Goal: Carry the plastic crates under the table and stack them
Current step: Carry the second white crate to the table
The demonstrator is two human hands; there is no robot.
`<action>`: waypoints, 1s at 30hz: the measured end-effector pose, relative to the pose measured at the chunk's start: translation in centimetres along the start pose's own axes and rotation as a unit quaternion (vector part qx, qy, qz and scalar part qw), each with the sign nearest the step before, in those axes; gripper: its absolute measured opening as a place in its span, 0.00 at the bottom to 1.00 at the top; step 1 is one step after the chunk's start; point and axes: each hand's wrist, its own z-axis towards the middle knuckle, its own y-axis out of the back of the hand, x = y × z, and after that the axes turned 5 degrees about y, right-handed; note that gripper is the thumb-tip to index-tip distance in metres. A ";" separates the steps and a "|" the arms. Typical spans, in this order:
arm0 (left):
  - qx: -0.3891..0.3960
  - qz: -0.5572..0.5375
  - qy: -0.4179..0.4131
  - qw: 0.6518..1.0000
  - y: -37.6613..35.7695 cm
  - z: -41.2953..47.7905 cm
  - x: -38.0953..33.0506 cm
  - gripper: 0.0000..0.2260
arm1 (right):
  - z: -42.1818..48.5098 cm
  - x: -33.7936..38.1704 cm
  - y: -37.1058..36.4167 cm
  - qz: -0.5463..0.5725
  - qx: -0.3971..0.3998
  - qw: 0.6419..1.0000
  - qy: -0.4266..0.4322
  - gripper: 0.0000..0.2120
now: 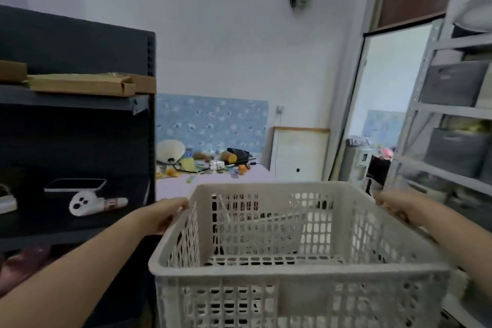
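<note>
A white plastic crate (298, 271) with perforated walls fills the lower middle of the view, held up in front of me. It has nothing inside. My left hand (166, 212) grips its left rim near the far corner. My right hand (396, 206) grips the right rim near the far corner. Both forearms reach in from the lower corners. The crate's underside and the floor below it are hidden.
A dark shelf unit (77, 125) with cardboard boxes and small devices stands close on the left. A grey metal rack (452, 114) with grey bins stands on the right. Ahead lies a pale purple table (173, 186) cluttered with small items, then a white board and a doorway (383, 104).
</note>
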 end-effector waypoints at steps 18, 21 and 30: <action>-0.178 -0.043 -0.050 0.982 -4.3 36.4 -18.9 0.12 | 38.4 12.4 -7.4 0.108 -0.080 0.991 -0.004 0.14; -0.208 -0.084 -0.029 0.974 -5.5 41.7 -20.7 0.10 | 49.0 14.4 -10.3 0.126 -0.034 0.991 0.023 0.13; -0.251 -0.109 0.060 0.960 -6.7 55.4 -24.8 0.09 | 72.9 19.3 -20.0 0.120 0.072 0.990 0.032 0.11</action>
